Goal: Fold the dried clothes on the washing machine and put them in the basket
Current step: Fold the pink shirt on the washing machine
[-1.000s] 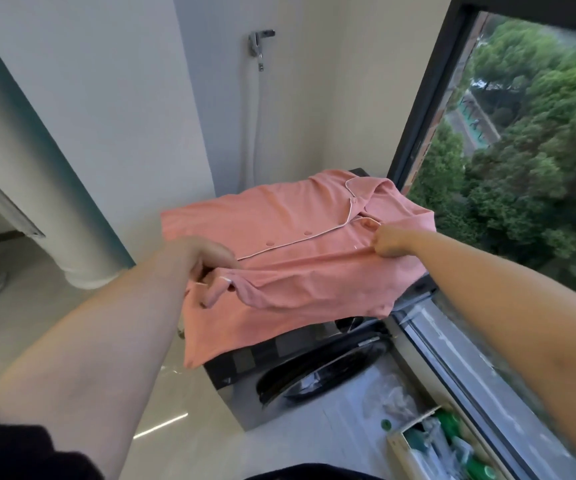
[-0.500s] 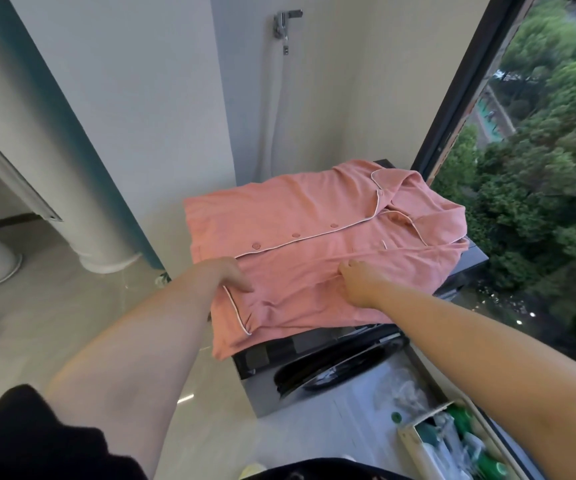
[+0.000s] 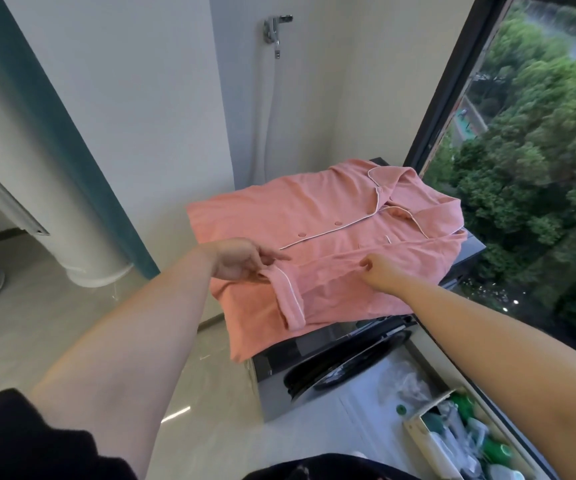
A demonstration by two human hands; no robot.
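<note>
Home laundry corner.
A washer (image 3: 274, 386) stands under a wall tap (image 3: 277, 27) and hose (image 3: 262, 126), beside a big window (image 3: 539, 168), a box (image 3: 421, 415) of bottles (image 3: 494, 448) nearby.

Washing machine (image 3: 317, 362) — pink shirt (image 3: 317, 216) atop

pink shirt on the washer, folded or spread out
Partly folded: the pink shirt lies button-side up on the washing machine, one sleeve laid across its front, held by left hand and right hand.

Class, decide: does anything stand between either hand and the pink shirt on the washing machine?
Nothing visible does. The left hand holds the pink shirt by its folded sleeve, and the right hand pinches its front fabric directly.
</note>
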